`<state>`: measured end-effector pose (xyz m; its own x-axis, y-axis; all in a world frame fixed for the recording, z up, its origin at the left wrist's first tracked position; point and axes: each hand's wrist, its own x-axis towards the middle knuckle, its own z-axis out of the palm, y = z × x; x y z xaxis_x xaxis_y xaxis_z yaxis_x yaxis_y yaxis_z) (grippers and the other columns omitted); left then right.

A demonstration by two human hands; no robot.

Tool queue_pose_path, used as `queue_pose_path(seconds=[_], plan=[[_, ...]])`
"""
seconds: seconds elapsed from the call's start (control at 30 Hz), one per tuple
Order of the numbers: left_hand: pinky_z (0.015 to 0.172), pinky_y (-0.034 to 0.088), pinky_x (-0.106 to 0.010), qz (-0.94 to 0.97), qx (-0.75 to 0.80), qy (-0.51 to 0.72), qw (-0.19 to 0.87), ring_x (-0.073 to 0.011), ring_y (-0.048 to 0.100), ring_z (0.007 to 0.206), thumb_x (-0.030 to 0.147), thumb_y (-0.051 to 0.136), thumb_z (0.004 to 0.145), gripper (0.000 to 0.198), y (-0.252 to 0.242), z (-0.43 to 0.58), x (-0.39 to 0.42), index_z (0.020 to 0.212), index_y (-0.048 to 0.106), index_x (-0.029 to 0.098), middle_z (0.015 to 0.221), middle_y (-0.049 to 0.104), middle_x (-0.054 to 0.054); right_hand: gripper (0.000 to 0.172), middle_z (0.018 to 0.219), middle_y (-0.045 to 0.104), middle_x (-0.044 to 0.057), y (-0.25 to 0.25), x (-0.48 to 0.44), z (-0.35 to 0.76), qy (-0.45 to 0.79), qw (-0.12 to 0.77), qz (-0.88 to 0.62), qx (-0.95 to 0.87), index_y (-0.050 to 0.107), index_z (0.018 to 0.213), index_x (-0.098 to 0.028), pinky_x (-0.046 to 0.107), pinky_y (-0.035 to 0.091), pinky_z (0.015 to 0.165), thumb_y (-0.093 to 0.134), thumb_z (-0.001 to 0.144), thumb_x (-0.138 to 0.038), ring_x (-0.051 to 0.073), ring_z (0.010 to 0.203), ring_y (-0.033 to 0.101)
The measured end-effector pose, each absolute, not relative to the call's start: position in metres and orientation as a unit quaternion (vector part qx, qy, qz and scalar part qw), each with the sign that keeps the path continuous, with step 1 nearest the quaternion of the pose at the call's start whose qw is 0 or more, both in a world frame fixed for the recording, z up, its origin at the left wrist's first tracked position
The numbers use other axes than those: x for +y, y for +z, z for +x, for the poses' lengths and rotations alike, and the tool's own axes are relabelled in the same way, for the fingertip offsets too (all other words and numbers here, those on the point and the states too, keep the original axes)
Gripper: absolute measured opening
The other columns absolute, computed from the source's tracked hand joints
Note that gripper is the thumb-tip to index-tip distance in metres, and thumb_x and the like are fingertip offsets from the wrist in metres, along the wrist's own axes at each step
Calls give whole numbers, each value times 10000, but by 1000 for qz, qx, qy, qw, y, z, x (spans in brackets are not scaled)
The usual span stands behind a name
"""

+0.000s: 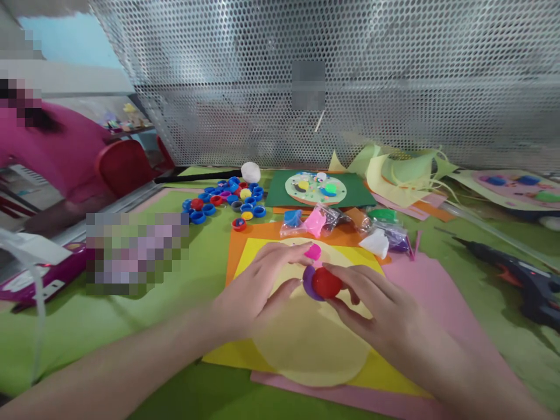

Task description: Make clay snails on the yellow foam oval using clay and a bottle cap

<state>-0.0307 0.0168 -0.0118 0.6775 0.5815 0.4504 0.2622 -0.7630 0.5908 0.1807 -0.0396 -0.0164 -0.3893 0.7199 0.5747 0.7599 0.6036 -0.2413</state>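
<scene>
Above a cream paper oval, my right hand pinches a smooth, round red piece between thumb and fingers. A purple curved piece sits against its left side; whether the two are joined I cannot tell. My left hand is beside them, index finger and thumb stretched out and apart. Its index fingertip meets a small round pink piece, while the thumb tip is close to the purple edge. The oval lies on a yellow sheet, over orange and pink paper.
Several bottle caps are grouped at the back left. Small bags of coloured clay lie behind the oval. A glue gun is on the right; a decorated oval rests on green card. A person in pink is at left.
</scene>
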Motion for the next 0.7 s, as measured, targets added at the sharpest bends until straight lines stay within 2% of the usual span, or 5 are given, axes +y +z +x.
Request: queue_pose_path(seconds=[0.17,0.3,0.4,0.57,0.7], plan=[[882,373,-356,876,230,340,254,-212,452,1054,92,438,856,517,-13,-28,16,1320,277,254,1137,547,-62,255,877,622,49,-17,-41,182,-34,317,-440,-840,494,1119,-157,253,502,602,488,867,-189,150,743,610],[814,398,-331,866,203,373,262,-196,478,984,67,433,849,496,-13,-26,16,1290,322,265,1035,564,-45,259,870,624,48,-16,-44,180,-27,324,-430,-842,480,1128,-160,249,502,609,482,871,-186,150,760,613],[781,402,-318,858,189,397,266,-180,497,925,56,438,841,482,-14,-23,16,1264,345,267,1057,556,-43,247,848,622,42,-13,-47,178,-10,327,-429,-842,482,1120,-159,239,500,604,478,876,-193,141,746,611],[796,394,-306,853,170,414,269,-149,503,870,37,442,837,454,-13,-20,13,1235,374,244,1116,552,-45,235,856,621,40,-10,-49,175,0,352,-421,-836,479,1106,-158,219,504,606,473,872,-174,127,736,611],[839,379,-325,858,164,416,254,-162,502,886,55,439,843,440,-12,-22,13,1241,373,231,1090,568,-50,234,859,626,41,-10,-48,175,1,344,-428,-835,479,1105,-170,226,509,598,471,871,-186,134,732,617]])
